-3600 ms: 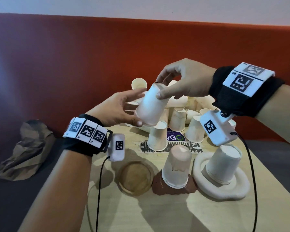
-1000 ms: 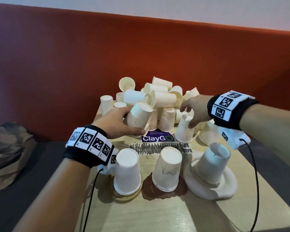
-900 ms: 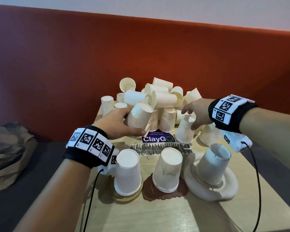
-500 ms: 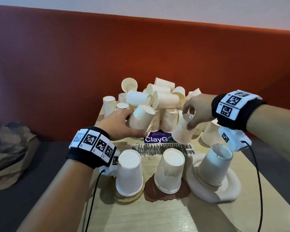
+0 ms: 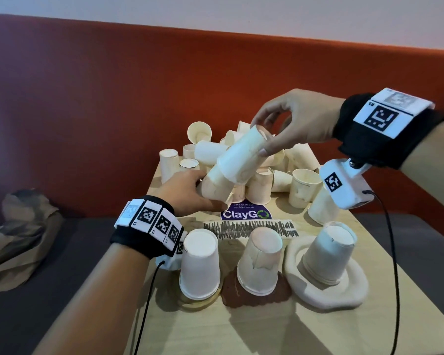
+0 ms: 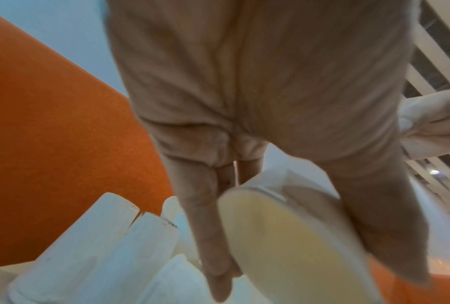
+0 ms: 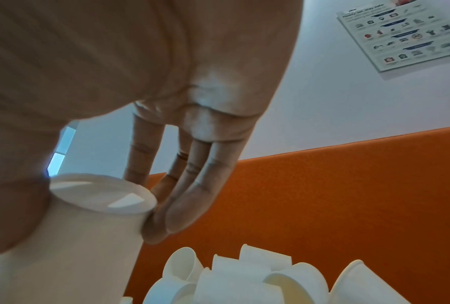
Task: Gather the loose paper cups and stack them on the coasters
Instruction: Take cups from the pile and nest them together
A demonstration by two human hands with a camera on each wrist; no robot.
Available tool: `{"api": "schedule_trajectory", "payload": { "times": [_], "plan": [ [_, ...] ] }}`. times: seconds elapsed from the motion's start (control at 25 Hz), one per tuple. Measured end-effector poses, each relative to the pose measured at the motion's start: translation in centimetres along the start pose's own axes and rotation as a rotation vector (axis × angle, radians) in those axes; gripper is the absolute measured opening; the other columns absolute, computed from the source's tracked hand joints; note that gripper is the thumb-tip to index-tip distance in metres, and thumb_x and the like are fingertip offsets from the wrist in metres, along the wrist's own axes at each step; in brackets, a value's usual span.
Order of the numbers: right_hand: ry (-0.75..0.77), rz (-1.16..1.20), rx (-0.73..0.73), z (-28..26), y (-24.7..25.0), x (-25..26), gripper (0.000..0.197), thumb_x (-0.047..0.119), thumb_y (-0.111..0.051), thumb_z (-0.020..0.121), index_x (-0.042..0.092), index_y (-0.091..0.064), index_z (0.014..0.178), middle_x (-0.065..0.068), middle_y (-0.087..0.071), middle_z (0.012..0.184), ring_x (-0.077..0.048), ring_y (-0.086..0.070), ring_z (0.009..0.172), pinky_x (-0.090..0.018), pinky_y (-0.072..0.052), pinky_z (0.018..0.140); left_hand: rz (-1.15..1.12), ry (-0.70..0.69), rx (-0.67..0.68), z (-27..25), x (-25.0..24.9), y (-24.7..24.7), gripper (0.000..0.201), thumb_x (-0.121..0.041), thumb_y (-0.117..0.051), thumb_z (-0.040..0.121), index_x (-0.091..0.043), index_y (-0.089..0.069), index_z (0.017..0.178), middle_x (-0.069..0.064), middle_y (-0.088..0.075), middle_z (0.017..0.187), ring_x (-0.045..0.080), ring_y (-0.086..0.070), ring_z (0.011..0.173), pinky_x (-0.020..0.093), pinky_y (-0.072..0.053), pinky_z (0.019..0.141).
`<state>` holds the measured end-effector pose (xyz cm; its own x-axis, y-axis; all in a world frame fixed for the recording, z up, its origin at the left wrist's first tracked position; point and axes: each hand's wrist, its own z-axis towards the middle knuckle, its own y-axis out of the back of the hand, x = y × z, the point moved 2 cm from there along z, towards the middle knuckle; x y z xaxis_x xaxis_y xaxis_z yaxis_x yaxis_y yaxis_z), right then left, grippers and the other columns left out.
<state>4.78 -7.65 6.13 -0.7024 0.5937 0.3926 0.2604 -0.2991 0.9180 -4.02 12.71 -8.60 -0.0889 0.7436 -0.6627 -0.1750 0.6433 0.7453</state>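
The right hand [image 5: 296,121] pinches the upper paper cup [image 5: 241,156] by its base, sleeving it over the lower paper cup [image 5: 214,188] gripped by the left hand [image 5: 187,192] (tilted for alignment).

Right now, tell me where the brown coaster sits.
In the head view, the brown coaster lies near the table's front edge, under an upturned cup, between the round tan coaster on its left and the cream coaster on its right.
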Motion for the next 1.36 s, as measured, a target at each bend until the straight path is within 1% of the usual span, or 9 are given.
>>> {"api": "schedule_trajectory", "payload": {
  "times": [0.16,0.36,0.44,0.52,0.68,0.84,0.92,1.12,1.36],
  "plan": [
    [0.032,-0.049,0.034,0.5,-1.4,0.6,0.044,0.037,-0.09,0.067,0.034,-0.072,0.107,0.01,-0.069,0.103,-0.024,-0.072,0.083,-0.042,-0.061,0.08,-0.096,-0.087,-0.007,0.2,-0.7,0.2,0.076,-0.043,-0.094,0.057,-0.028,-0.06,0.123,-0.01,-0.067,0.108,0.007,-0.063,0.102,0.03,-0.054,0.092],
    [0.041,-0.091,0.013,0.9,-2.3,0.7,0.045,0.042,-0.089,0.066,0.036,-0.072,0.107,0.012,-0.069,0.103,-0.006,-0.066,0.077,-0.034,-0.055,0.082,-0.469,-0.116,0.07,0.3,-0.3,0.8,0.111,0.018,-0.081,0.066,-0.028,-0.029,0.152,-0.006,-0.065,0.122,0.002,-0.068,0.104,0.022,-0.056,0.09],
    [0.051,-0.086,-0.003,1.1,-2.5,0.8,0.045,0.043,-0.089,0.066,0.036,-0.071,0.107,0.012,-0.068,0.105,-0.007,-0.066,0.081,-0.035,-0.055,0.083,-0.525,-0.119,0.032,0.6,-0.2,0.8,0.111,0.024,-0.071,0.073,-0.028,-0.019,0.156,-0.005,-0.066,0.124,0.001,-0.069,0.1,0.019,-0.056,0.085],
    [0.06,-0.086,-0.023,1.3,-2.6,1.0,0.045,0.043,-0.089,0.066,0.036,-0.071,0.106,0.011,-0.069,0.105,-0.009,-0.067,0.082,-0.035,-0.055,0.083,-0.488,-0.133,-0.012,0.8,0.1,0.8,0.103,0.017,-0.072,0.078,-0.026,-0.02,0.156,-0.003,-0.067,0.125,0.003,-0.067,0.106,0.02,-0.055,0.091],
    [0.072,-0.088,-0.043,1.5,-2.9,1.4,0.046,0.043,-0.089,0.067,0.036,-0.071,0.109,0.012,-0.069,0.104,-0.005,-0.065,0.08,-0.033,-0.055,0.081,-0.213,-0.204,-0.021,1.0,1.1,1.4,0.077,-0.009,-0.084,0.076,-0.021,-0.05,0.144,-0.008,-0.066,0.126,0.005,-0.064,0.114,0.027,-0.053,0.099],
    [0.124,-0.077,-0.049,1.7,-3.7,2.2,0.047,0.041,-0.088,0.07,0.034,-0.071,0.114,0.013,-0.069,0.104,0.017,-0.058,0.07,-0.017,-0.046,0.07,-0.142,-0.17,-0.085,0.7,1.7,2.8,0.103,-0.02,-0.094,0.061,-0.029,-0.042,0.149,-0.011,-0.062,0.128,0.008,-0.064,0.113,0.032,-0.053,0.097],
    [0.136,-0.091,-0.077,1.8,-3.8,2.6,0.049,0.042,-0.086,0.072,0.034,-0.071,0.117,0.015,-0.067,0.108,0.017,-0.057,0.072,-0.012,-0.042,0.069,-0.161,-0.184,-0.095,0.5,1.3,3.1,0.107,-0.016,-0.094,0.061,-0.03,-0.038,0.151,-0.01,-0.062,0.129,0.01,-0.068,0.105,0.032,-0.055,0.093],
    [0.1,-0.177,-0.073,-0.1,-2.5,2.5,0.05,0.047,-0.085,0.069,0.037,-0.071,0.116,0.012,-0.068,0.112,0.004,-0.06,0.083,-0.029,-0.052,0.082,0.067,-0.141,-0.088,-0.5,0.3,3.5,0.081,-0.02,-0.087,0.072,-0.027,-0.05,0.144,-0.01,-0.064,0.121,0.002,-0.066,0.092,0.023,-0.054,0.087],
    [-0.005,-0.272,-0.082,-5.8,0.5,0.9,0.044,0.047,-0.083,0.07,0.038,-0.072,0.112,0.014,-0.071,0.102,-0.006,-0.064,0.087,-0.033,-0.054,0.084,0.351,-0.113,-0.01,-1.2,-4.4,6.4,0.054,-0.029,-0.078,0.082,-0.025,-0.061,0.133,-0.012,-0.07,0.116,0.001,-0.068,0.089,0.032,-0.055,0.093]
  ]
}}
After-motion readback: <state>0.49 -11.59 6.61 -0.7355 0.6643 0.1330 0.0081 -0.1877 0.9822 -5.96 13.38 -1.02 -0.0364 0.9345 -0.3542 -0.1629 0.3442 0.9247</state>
